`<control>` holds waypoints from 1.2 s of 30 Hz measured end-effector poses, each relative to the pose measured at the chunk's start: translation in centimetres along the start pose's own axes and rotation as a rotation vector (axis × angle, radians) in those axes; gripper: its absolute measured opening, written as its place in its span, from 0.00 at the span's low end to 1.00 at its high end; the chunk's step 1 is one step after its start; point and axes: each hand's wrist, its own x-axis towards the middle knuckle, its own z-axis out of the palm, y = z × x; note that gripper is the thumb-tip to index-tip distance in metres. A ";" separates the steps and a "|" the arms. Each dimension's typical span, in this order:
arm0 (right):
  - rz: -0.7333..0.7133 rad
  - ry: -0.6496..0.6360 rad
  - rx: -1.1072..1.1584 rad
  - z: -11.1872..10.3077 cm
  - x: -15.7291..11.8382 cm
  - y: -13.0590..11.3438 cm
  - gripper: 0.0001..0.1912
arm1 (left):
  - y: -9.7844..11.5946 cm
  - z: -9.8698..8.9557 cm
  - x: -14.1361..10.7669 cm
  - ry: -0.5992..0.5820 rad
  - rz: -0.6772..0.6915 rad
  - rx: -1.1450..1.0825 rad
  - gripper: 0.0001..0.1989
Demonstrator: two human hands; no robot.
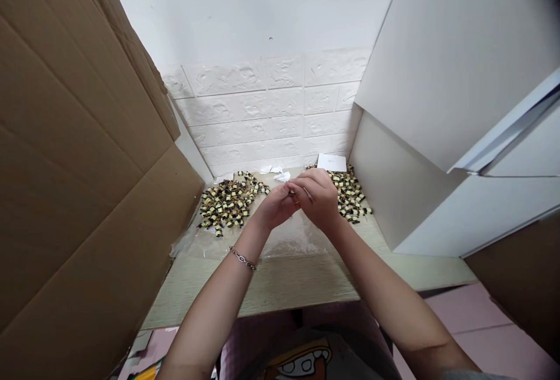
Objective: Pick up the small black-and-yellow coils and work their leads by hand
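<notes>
My left hand (279,204) and my right hand (318,195) meet above the middle of the table, fingertips together. Both are closed around something small, mostly hidden by the fingers; a dark and yellowish bit shows between them. A chain bracelet (243,258) circles my left wrist. To the left of my hands lies a heap of small yellow and black parts with thin copper-coloured wires (227,202). Another heap of such parts (350,196) spreads behind and to the right of my right hand.
A white card (332,162) rests on the right heap. White paper scraps (282,176) lie near the brick-patterned wall (249,105). Clear plastic sheet covers part of the pale table (301,286). Tall cardboard (87,164) stands left, white boxes (402,175) right.
</notes>
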 end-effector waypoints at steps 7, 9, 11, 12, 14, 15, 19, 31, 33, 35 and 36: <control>0.016 0.007 0.026 0.2 0.2 -0.2 0.05 | 0.0 0.0 0.1 0.035 0.014 -0.003 0.09; 0.023 0.006 0.031 0.2 0.1 -0.2 0.05 | 0.0 0.0 0.1 0.016 0.016 -0.010 0.09; 0.024 0.012 0.033 0.3 0.1 -0.1 0.05 | -0.1 0.0 0.1 0.004 0.020 -0.021 0.08; 0.020 0.020 0.034 0.3 0.1 -0.2 0.04 | -0.1 -0.1 0.1 0.000 0.022 -0.025 0.08; 0.009 0.042 0.036 0.4 0.0 -0.2 0.04 | -0.2 -0.3 0.2 -0.008 0.028 -0.029 0.09; 0.005 0.057 0.038 0.4 0.1 -0.3 0.04 | -0.2 -0.5 0.2 -0.005 0.030 -0.028 0.09; 0.042 0.171 0.058 0.0 0.4 -0.3 0.04 | -0.3 -0.9 0.5 0.063 0.008 -0.005 0.09; 0.564 0.156 0.276 -0.1 -0.4 1.0 0.09 | 1.0 -0.1 0.4 0.198 0.015 -0.134 0.13; 0.506 0.111 0.237 0.0 -0.3 0.9 0.08 | 1.3 -0.1 0.5 0.228 0.042 -0.152 0.13; 0.449 0.036 0.186 0.0 -0.3 0.9 0.07 | 1.7 -0.2 0.5 0.251 0.074 -0.163 0.13; 0.426 -0.013 0.168 -0.1 -0.3 0.9 0.09 | 1.9 -0.3 0.5 0.261 0.088 -0.168 0.12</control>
